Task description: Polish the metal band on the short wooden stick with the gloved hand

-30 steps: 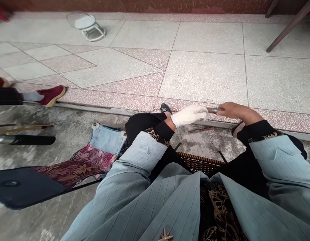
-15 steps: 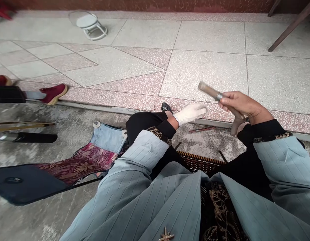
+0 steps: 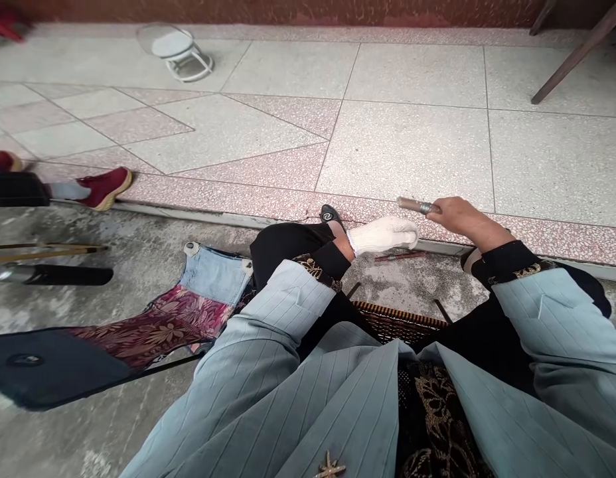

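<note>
My left hand [image 3: 387,234] wears a white knitted glove and reaches out over the ground before my knees. Its fingers are bent and pressed together; whatever may be between them is hidden. My right hand [image 3: 455,216] is bare and wraps round a wire-bound wooden handle [image 3: 411,204]. The handle's blunt end points left, above and just beyond the gloved fingertips, with a small gap between. The rest of the handle is hidden by my palm. Below the glove, a thin reddish-brown rod [image 3: 400,256] with bands on it lies on the concrete.
A tiled step [image 3: 268,192] runs across in front of me. On it stand a white stool [image 3: 181,50] and a dark wooden leg [image 3: 579,56]. To my left are a folding cloth seat [image 3: 153,325], a black cylinder [image 3: 72,274] and another person's red shoe [image 3: 105,186].
My right hand has turned and come lower and left, bringing the handle nearly level and closer to the glove. The forked lower part of the tool is now hidden. My left hand shifted slightly right.
</note>
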Motion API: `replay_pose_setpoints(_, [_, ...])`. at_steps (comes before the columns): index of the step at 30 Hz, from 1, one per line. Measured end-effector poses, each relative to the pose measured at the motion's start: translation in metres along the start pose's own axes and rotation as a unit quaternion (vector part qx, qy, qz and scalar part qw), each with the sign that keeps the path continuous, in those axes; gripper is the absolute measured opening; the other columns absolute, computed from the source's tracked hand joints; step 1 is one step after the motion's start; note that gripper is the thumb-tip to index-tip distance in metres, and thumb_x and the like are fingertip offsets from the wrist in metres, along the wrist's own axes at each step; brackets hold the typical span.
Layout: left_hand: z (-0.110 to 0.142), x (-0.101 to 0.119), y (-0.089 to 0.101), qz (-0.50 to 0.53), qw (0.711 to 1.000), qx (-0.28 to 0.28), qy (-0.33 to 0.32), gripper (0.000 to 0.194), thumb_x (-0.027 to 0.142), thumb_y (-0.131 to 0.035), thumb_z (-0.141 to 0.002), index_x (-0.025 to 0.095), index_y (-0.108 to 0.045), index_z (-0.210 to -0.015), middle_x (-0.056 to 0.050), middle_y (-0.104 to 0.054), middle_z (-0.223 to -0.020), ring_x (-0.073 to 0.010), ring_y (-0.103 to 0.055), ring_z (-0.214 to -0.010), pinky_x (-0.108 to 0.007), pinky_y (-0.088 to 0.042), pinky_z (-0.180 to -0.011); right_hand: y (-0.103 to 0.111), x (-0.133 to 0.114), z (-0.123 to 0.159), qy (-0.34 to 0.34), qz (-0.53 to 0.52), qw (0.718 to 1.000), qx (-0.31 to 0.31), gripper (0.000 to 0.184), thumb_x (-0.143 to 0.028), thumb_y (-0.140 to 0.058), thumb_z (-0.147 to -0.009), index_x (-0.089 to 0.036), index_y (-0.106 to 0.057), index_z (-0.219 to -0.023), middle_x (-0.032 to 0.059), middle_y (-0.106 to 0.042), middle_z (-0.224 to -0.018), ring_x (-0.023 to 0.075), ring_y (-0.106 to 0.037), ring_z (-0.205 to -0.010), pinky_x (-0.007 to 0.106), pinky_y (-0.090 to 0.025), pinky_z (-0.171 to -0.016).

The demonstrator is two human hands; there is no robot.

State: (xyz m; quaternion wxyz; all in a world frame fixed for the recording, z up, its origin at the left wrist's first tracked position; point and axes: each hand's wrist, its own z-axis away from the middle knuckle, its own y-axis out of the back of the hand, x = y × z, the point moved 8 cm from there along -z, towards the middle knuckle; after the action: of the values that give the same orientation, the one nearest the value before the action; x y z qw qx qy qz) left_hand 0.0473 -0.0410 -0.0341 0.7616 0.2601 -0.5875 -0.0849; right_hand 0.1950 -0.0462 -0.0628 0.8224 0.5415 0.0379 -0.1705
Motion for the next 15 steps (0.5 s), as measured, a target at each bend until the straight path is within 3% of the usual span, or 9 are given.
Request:
replay_pose_setpoints(3, [0.001,-0.005,0.01,-0.019,0.999,0.038,0.005,0.024,0.035,-0.05,-0.087,0.019,-0.067,-0.079,-0.001,-0.063,-0.074,-0.0156,-0.055,-0.07,-0.029,-0.042,-0.067,-0.024,-0.022,0.011,0.088,0.017,0.989,-0.119,0.027,-0.038,-0.057,-0.086,-0.014,-0.067,-0.094,0.0135,-0.066,-0.088,0.0218,-0.056,-0.074,0.032,-0.038,-0.062])
replay_pose_setpoints(5, [-0.001,-0.011,0.018,-0.035,0.997,0.065,0.013,0.024,0.033,-0.049,-0.087,0.017,-0.066,-0.082,-0.001,-0.061,-0.073,-0.0144,-0.053,-0.069,-0.029,-0.041,-0.067,-0.035,-0.038,0.025,0.165,-0.019,0.965,-0.203,0.024,-0.038,-0.058,-0.084,-0.016,-0.067,-0.09,0.0091,-0.064,-0.083,0.0193,-0.055,-0.071,0.03,-0.037,-0.062])
replay_pose_setpoints(8, [-0.004,-0.021,0.029,-0.055,0.993,0.104,0.022,0.023,0.031,-0.047,-0.088,0.015,-0.063,-0.081,0.0,-0.057,-0.071,-0.012,-0.049,-0.065,-0.028,-0.04,-0.067,-0.032,-0.051,0.045,0.243,-0.114,0.924,-0.274,0.023,-0.039,-0.059,-0.084,-0.018,-0.066,-0.086,0.0027,-0.06,-0.075,0.0152,-0.051,-0.066,0.027,-0.035,-0.06])
replay_pose_setpoints(11, [-0.008,-0.034,0.029,-0.007,0.994,0.101,0.043,0.024,0.031,-0.044,-0.09,0.015,-0.059,-0.081,0.001,-0.052,-0.067,-0.0094,-0.045,-0.058,-0.025,-0.038,-0.06,-0.004,-0.049,0.05,0.243,-0.245,0.909,-0.236,0.022,-0.04,-0.061,-0.084,-0.019,-0.066,-0.087,0.0,-0.058,-0.073,0.0127,-0.05,-0.065,0.026,-0.037,-0.06])
replay_pose_setpoints(15, [-0.01,-0.034,0.007,0.093,0.995,0.035,0.03,0.03,0.039,-0.042,-0.094,0.015,-0.058,-0.087,0.003,-0.046,-0.064,-0.0077,-0.04,-0.052,-0.02,-0.034,-0.05,0.038,-0.027,0.041,0.17,-0.435,0.882,-0.062,0.022,-0.04,-0.064,-0.082,-0.018,-0.062,-0.079,0.0004,-0.057,-0.073,0.0101,-0.048,-0.061,0.025,-0.039,-0.059])
